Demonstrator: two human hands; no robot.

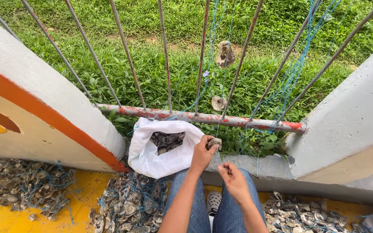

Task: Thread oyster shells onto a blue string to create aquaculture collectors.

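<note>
You face green grass (169, 73), a rusty red-flecked railing (203, 117), blue twine (292, 73), a white sack (150, 157), a yellow floor (85, 196) and grey shells (130, 207).
</note>
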